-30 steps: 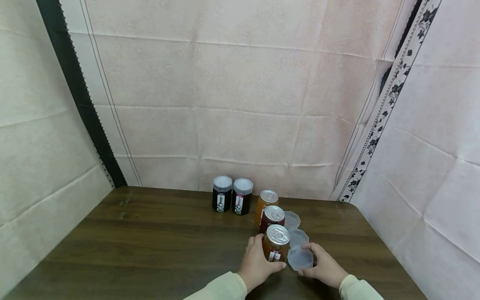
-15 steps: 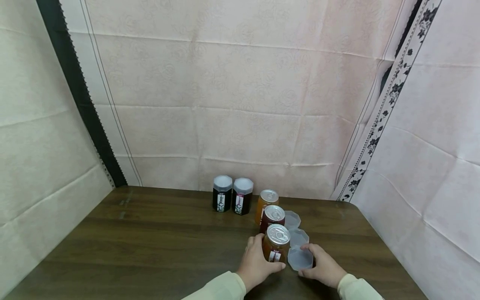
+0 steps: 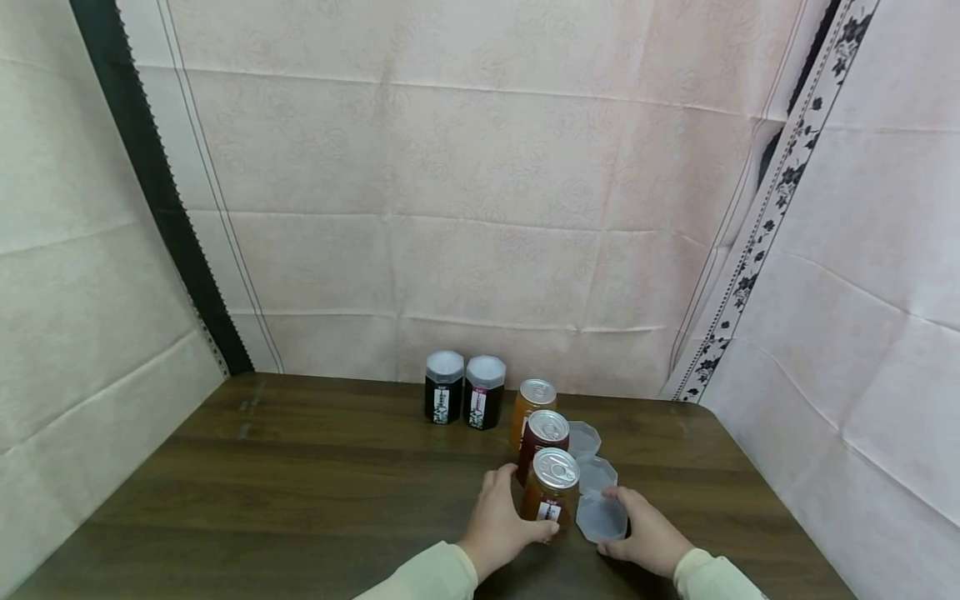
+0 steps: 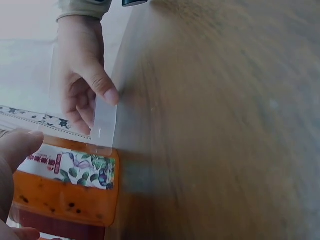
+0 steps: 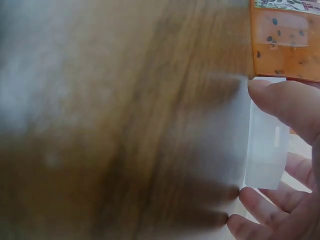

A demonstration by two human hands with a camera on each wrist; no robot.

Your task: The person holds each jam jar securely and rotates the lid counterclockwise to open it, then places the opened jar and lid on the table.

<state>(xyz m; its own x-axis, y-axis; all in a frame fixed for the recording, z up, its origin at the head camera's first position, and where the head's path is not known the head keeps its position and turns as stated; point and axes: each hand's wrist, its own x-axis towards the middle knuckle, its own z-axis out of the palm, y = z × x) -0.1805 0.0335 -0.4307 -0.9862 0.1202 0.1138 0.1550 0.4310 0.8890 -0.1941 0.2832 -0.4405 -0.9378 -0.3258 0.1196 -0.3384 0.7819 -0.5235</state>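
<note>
An amber pull-tab jar (image 3: 550, 492) with dark specks and a printed label stands upright in front of a dark red jar (image 3: 542, 446) and another orange jar (image 3: 534, 408). My left hand (image 3: 501, 523) is spread around its left side, thumb in front of the label; a gap shows between palm and jar. In the left wrist view the left thumb (image 4: 22, 145) lies at the label. My right hand (image 3: 645, 533) pinches a frosted plastic lid (image 3: 602, 518) by its edges; its thumb and fingers are at opposite sides in the right wrist view.
Two more frosted lids (image 3: 597, 477) lie in a row behind, right of the jars. Two dark jars (image 3: 444, 392) with pale caps stand at the table's back. Cloth (image 3: 480, 208) hangs behind and on both sides of the wooden table (image 3: 262, 483).
My left hand has shifted slightly left, opening a gap between its palm and the amber jar. My right hand and its lid have stayed nearly still.
</note>
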